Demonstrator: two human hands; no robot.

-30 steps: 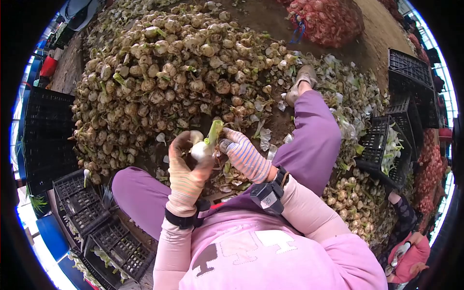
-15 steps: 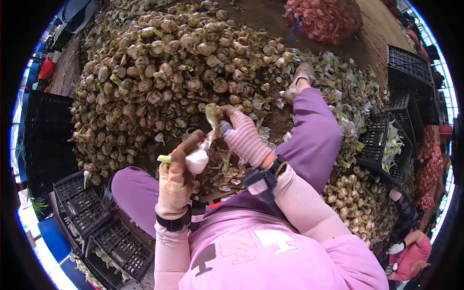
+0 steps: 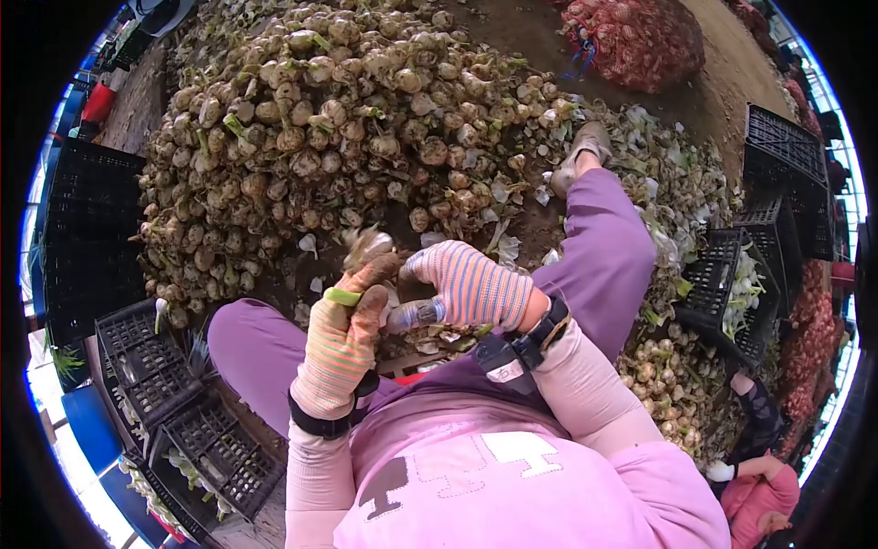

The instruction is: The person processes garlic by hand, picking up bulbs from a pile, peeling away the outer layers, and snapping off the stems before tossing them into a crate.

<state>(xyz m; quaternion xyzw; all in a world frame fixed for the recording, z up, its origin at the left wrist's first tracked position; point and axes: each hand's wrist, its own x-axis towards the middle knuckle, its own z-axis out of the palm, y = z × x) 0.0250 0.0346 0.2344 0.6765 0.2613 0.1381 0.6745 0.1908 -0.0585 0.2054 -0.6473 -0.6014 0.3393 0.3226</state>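
My left hand (image 3: 343,334), in a soiled striped glove, is closed around a garlic bulb (image 3: 392,296). A cut green stem (image 3: 343,296) sticks out between its thumb and fingers. Most of the bulb is hidden by my fingers. From the right, my right hand (image 3: 471,285), in a striped glove with grey tape on the thumb, has its fingers bent and closed against the bulb. A blurred pale, skin-like piece (image 3: 369,245) shows at the left fingertips. Beyond both hands lies a big heap of dirty garlic bulbs (image 3: 302,137).
Black crates (image 3: 151,361) stand at the left, and another crate (image 3: 713,274) with pale green-stemmed pieces is on the right. Peeled skins (image 3: 672,183) litter the ground by my foot. A red net sack (image 3: 636,41) lies ahead. Another person (image 3: 759,494) is at the lower right.
My right hand has come down and closer to the left hand; the leafy strip it held is out of sight. My left hand has turned, hiding the white bulb that showed before.
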